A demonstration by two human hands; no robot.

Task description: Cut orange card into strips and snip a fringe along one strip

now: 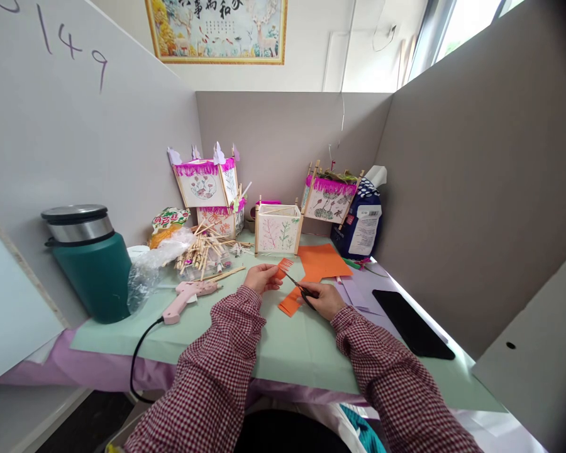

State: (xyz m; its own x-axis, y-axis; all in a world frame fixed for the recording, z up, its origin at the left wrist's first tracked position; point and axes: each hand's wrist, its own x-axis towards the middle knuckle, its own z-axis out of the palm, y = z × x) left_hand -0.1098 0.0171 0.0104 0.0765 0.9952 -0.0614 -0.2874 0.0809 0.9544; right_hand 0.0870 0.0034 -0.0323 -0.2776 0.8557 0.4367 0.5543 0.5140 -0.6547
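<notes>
My left hand [263,279] pinches a small piece of orange paper [284,267] whose upper edge is cut into a fringe. My right hand [324,300] is closed around the handles of black-handled scissors [307,294], and their blades point up and left to the fringed piece. Beneath the scissors lies an orange strip [290,302]. Behind it is a larger orange sheet [323,259], flat on the green table cover. A small lantern frame [278,229] with plant drawings stands beyond my hands.
At left are a green flask [92,270], a pink glue gun [186,299] with a black cable, and a pile of wooden sticks [204,249]. Decorated lanterns [205,185] stand behind. At right lie a black phone-like slab [411,323] and lilac paper [358,294], near a blue bag [361,223].
</notes>
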